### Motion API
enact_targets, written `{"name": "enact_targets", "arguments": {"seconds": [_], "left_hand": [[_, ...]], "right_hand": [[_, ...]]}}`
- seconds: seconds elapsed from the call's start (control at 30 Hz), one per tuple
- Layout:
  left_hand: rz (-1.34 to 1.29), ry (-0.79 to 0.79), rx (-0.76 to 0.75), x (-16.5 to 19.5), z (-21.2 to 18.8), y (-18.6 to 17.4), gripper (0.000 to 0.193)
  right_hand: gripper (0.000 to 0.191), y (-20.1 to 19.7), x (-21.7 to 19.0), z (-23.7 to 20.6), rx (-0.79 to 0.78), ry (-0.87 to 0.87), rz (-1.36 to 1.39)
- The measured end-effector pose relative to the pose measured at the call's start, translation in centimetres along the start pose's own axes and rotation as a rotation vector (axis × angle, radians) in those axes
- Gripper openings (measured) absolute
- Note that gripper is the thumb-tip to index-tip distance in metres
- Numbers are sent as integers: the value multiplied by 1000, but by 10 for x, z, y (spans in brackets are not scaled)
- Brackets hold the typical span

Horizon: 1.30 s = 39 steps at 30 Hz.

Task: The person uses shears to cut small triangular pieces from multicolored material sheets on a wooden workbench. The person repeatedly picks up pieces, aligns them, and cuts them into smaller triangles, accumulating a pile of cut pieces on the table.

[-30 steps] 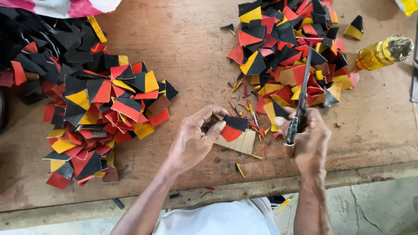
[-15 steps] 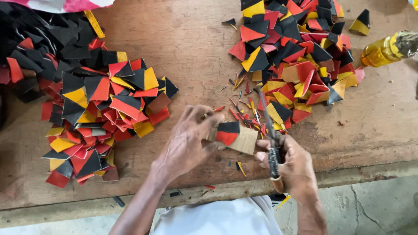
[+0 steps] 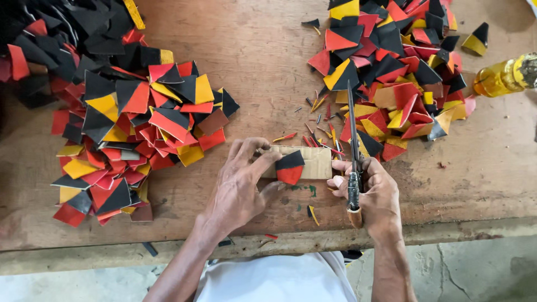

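Since the earlier frame the knife (image 3: 353, 146) has swung from a slant to nearly upright in the frame, its tip now pointing at the upper right pile (image 3: 400, 67), and the black-and-red piece (image 3: 290, 167) sits squarely on the cardboard block (image 3: 313, 163) instead of being half lifted.

The left hand (image 3: 240, 187) lies flat just left of centre, its fingers (image 3: 263, 162) spread narrowly and pressing the left edge of the block and the piece; the index tip touches the piece's upper left corner. The right hand (image 3: 373, 193) is closed around the knife's handle at lower right of centre, thumb out toward the block's right end.

To trim well, I judge that the piece should stay pinned flat with the holding fingertips kept clear to the left of the cut line, the blade drawn along the block's edge in one steady pull, not sawed, so that the offcut falls among the slivers (image 3: 313, 112) scattered above the block.

The piece lies at the centre of the frame, on the left half of the block, directly under the left fingertips and apart from the blade, which stands just beyond the block's right end. The sorted heap (image 3: 134, 128) fills the left of the wooden table (image 3: 263, 50); a yellow bottle (image 3: 500, 78) lies at the right edge
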<state>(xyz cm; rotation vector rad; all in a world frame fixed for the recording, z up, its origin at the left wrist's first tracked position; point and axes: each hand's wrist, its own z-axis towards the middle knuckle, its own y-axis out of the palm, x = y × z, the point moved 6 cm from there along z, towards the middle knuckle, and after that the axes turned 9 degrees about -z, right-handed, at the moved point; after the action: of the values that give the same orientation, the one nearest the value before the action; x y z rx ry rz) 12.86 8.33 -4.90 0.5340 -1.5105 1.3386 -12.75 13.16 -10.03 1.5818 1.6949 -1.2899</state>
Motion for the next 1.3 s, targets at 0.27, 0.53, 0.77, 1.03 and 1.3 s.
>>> {"name": "enact_targets", "arguments": {"seconds": [0.27,0.53,0.77,1.03,1.3], "left_hand": [[38,43,-118,-2,-3,3,78],[136,-24,-25,-5,0,20,62],[-7,14,-71,-4,0,6,63],[46,21,-1,-1,3,12,52],[-12,1,-26,-8,3,8,54]], "right_hand": [[30,2,-4,0,37,7,-53],[30,1,-4,-2,57,20,-92],[36,0,-2,-2,45,-3,-73],[36,-2,0,-1,30,-16,-41],[35,-2,0,0,33,-7,-49]]}}
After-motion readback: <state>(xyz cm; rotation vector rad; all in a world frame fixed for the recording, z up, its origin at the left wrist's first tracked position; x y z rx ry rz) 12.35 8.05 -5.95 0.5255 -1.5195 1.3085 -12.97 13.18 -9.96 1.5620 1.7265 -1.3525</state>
